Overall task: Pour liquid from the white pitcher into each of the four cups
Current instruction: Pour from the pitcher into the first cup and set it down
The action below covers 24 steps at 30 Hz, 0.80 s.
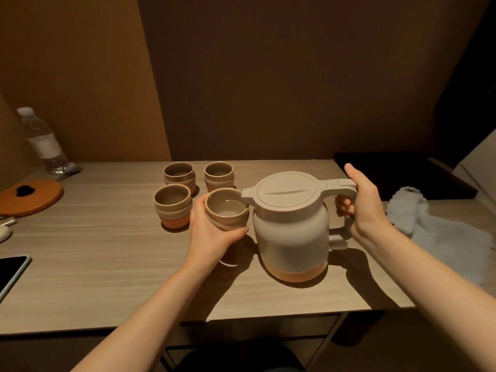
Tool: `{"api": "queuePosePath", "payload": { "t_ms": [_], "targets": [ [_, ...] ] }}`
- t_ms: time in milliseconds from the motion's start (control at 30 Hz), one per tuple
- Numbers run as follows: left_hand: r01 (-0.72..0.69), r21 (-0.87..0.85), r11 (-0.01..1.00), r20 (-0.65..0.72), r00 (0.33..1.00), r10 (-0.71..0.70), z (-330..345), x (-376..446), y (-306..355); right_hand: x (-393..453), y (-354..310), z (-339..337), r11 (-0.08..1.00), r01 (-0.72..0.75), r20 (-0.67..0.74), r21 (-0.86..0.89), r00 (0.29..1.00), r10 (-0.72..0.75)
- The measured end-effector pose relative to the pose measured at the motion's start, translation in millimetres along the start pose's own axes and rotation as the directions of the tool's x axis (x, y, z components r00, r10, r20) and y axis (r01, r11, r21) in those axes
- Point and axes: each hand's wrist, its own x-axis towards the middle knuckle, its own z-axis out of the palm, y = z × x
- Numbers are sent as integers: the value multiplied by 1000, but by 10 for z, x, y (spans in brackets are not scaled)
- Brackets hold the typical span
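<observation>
The white pitcher (291,232) with an orange base stands upright on the wooden table (107,264), lid closed, spout pointing left. My right hand (362,202) is wrapped around its handle. My left hand (212,232) holds a beige cup (226,210) lifted off the table, its rim right under the spout; clear liquid shows inside it. Three more beige cups with orange bases stand behind: one at the near left (173,205), one at the far left (179,176), one at the far right (218,174). Their insides look dry from here.
A plastic water bottle (43,140) stands at the far left by the wall. An orange round lid (31,196) lies near it, and a dark phone (10,272) at the left edge. A pale cloth (440,232) lies right of the pitcher, a black tray (397,175) behind it.
</observation>
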Motion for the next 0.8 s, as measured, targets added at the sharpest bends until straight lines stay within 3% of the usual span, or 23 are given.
{"api": "queuePosePath", "payload": {
  "t_ms": [433,800],
  "targets": [
    [193,1,981,-114,975,-192,239,475,-209,118,-27,54,998,53,43,-38,998,-51],
    [193,113,975,-149,973,-175,275,513,-456,105,-31,41,998,49,61,-44,997,-47]
  ]
}}
